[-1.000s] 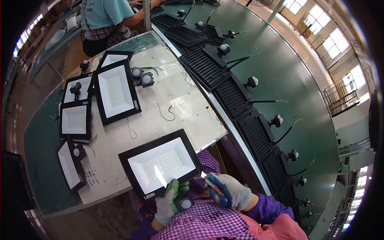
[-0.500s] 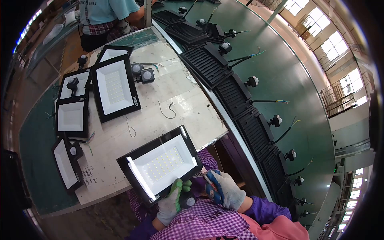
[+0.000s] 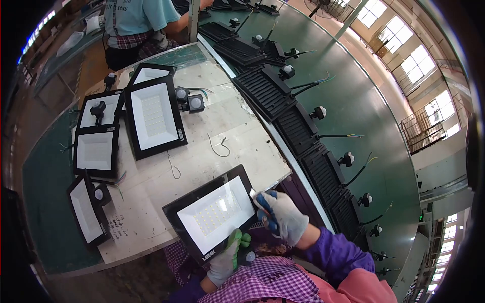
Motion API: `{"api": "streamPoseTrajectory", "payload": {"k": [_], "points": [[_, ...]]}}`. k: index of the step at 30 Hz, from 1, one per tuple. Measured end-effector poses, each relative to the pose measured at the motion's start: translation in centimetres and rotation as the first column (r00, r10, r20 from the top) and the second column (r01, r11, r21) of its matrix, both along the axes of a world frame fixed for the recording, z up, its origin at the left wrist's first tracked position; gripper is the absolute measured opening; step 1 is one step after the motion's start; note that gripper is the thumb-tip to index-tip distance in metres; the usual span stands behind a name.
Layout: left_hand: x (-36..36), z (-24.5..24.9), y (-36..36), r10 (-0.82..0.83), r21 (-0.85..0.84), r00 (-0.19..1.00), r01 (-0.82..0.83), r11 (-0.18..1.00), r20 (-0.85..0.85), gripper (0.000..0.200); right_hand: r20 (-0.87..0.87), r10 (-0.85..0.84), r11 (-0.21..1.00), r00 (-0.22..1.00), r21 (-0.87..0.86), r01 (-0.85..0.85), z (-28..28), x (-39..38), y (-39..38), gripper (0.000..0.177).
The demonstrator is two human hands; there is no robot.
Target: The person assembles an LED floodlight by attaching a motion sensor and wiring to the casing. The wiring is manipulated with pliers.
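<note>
A black-framed LED floodlight (image 3: 214,212) rests tilted across the table's near edge and my lap, its white reflector and rows of small LEDs facing up. My left hand (image 3: 228,258), in a grey glove with green fingers, grips its lower edge. Beside that hand sits a black motion sensor (image 3: 250,256) with a pale dome. At the floodlight's right edge is my right hand (image 3: 284,214), in a pale glove with blue fingers. Those fingers are closed, and a small whitish tip pokes out towards the frame; what it belongs to is hidden.
More floodlights (image 3: 155,116) with sensors lie on the white tabletop (image 3: 222,121) to the left. Loose wires (image 3: 220,146) are scattered there. On the right, a green conveyor (image 3: 348,111) carries a row of face-down floodlights (image 3: 293,129). Another person (image 3: 144,22) is at the far end.
My right hand has risen to the floodlight's right edge. Glare strips on the floodlight have mostly gone. The whole view has shifted slightly.
</note>
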State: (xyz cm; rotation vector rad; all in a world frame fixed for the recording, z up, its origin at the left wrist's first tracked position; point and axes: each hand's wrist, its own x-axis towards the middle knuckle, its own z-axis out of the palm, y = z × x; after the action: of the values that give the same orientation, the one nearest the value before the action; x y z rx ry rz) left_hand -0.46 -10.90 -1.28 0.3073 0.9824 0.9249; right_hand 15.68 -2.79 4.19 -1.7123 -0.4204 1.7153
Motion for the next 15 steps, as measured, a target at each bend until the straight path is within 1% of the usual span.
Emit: {"api": "streamPoseTrajectory", "payload": {"k": [2,3,5,6,7,8,9,10,11,12,13,14,15], "points": [[-0.1,-0.1,0.1,0.004,0.002,1.0,-0.004,1.0,0.015,0.026,0.064,0.035,0.999,0.997,0.01,-0.035,0.3,-0.3,2.1,0.024],[-0.2,-0.3,0.2,0.0,0.031,1.0,-0.001,1.0,0.02,0.026,0.079,0.124,0.992,0.989,0.012,-0.125,0.4,-0.1,3.3,0.022],[-0.5,-0.9,0.3,-0.007,0.089,1.0,0.004,0.996,0.029,0.026,0.089,0.153,0.988,0.984,-0.005,-0.153,0.3,-0.5,5.5,0.023],[-0.8,-0.6,0.4,-0.023,0.043,0.999,0.022,0.999,0.025,0.026,0.092,0.169,0.986,0.981,-0.013,-0.169,0.4,-0.8,6.4,0.023],[-1.2,-0.1,0.6,-0.039,-0.002,0.999,0.039,0.999,0.02,0.027,0.088,0.241,0.971,0.967,-0.024,-0.239,0.7,-0.3,6.9,0.024],[-1.7,0.1,1.0,-0.049,-0.042,0.999,0.049,0.998,0.016,0.028,0.139,0.312,0.95,0.94,-0.019,-0.313,0.6,0.3,7.1,0.024],[-2.1,-1.6,0.1,-0.067,0.146,0.997,0.073,0.987,-0.04,0.028,0.188,0.389,0.919,0.902,-0.019,-0.393,0.1,0.9,7.3,0.025],[-2.6,-0.9,0.2,-0.052,0.074,0.999,0.052,0.996,0.003,0.029,0.231,0.46,0.884,0.857,-0.025,-0.468,-0.5,1.6,7.5,0.026],[-3.2,0.2,0.2,-0.036,0.002,0.998,0.036,0.999,0.046,0.029,0.239,0.566,0.818,0.789,-0.039,-0.574,-0.7,2.9,8.1,0.026],[-3.5,0.9,0.5,-0.015,-0.074,0.996,0.021,0.997,0.09,0.029,0.265,0.62,0.78,0.738,-0.11,-0.616,0.1,2.9,8.7,0.026],[-3.6,1.0,0.8,-0.004,-0.158,0.997,0.015,0.987,0.071,0.028,0.281,0.673,0.738,0.684,-0.186,-0.649,1.5,2.5,9.1,0.026],[-3.7,1.1,0.6,0.008,-0.171,0.998,0.002,0.985,0.059,0.028,0.288,0.722,0.691,0.629,-0.261,-0.674,2.6,2.1,9.3,0.026],[-3.6,1.3,0.6,0.024,-0.178,0.999,-0.016,0.984,0.044,0.028,0.315,0.744,0.664,0.589,-0.258,-0.701,3.2,1.8,9.6,0.023]]}}
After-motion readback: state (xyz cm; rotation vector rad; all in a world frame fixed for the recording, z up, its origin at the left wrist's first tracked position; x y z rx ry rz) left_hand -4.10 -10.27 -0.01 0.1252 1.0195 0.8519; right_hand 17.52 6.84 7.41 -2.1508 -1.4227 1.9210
